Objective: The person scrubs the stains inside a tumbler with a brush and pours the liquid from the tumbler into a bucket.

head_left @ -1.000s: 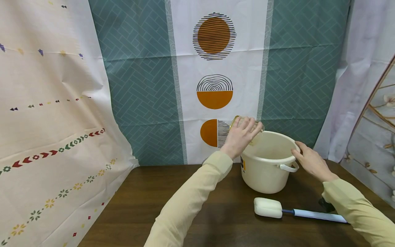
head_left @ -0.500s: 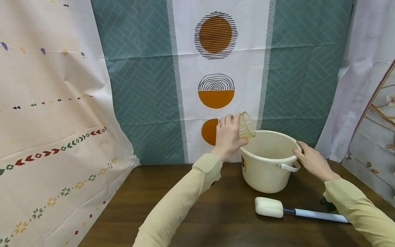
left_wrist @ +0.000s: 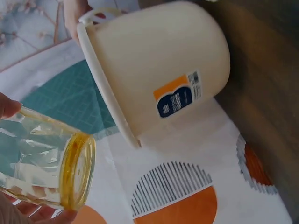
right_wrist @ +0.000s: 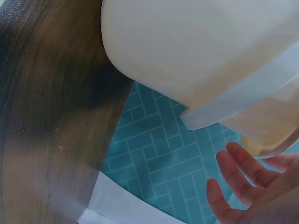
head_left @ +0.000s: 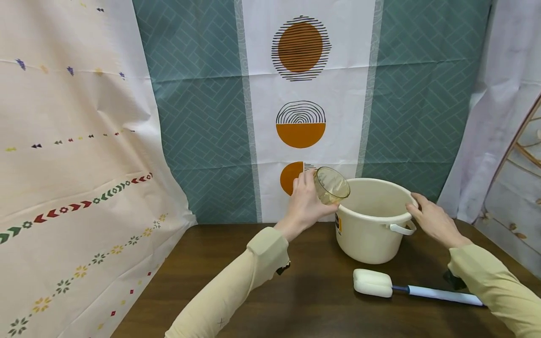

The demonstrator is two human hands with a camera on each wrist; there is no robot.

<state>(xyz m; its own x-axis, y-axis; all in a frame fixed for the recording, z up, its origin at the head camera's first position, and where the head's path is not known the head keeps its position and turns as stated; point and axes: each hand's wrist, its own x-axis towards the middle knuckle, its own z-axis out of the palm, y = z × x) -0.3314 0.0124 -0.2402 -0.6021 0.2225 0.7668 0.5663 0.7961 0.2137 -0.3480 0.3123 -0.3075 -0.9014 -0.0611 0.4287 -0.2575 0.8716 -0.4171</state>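
My left hand [head_left: 303, 203] grips a clear yellow-tinted glass tumbler [head_left: 332, 185], tilted with its mouth toward the upper right, beside the left rim of a cream plastic bucket [head_left: 367, 241]. In the left wrist view, the glass [left_wrist: 42, 158] lies sideways with its thick amber base showing, fingers around its wall. The bucket stands upright on the table, a white carrying handle [head_left: 402, 229] hanging at its right. My right hand [head_left: 435, 219] touches the bucket's right rim; in the right wrist view its fingers [right_wrist: 240, 175] are spread and loosely extended.
A bottle brush with a white sponge head [head_left: 373, 283] and pale blue handle [head_left: 444, 295] lies on the dark wooden table [head_left: 236, 272] in front of the bucket. Patterned cloths hang behind [head_left: 203, 117] and at the left [head_left: 84, 178].
My left hand has drawn the glass back leftward from over the bucket's opening and turned it, so its mouth now faces up and right. The right hand stays at the rim.
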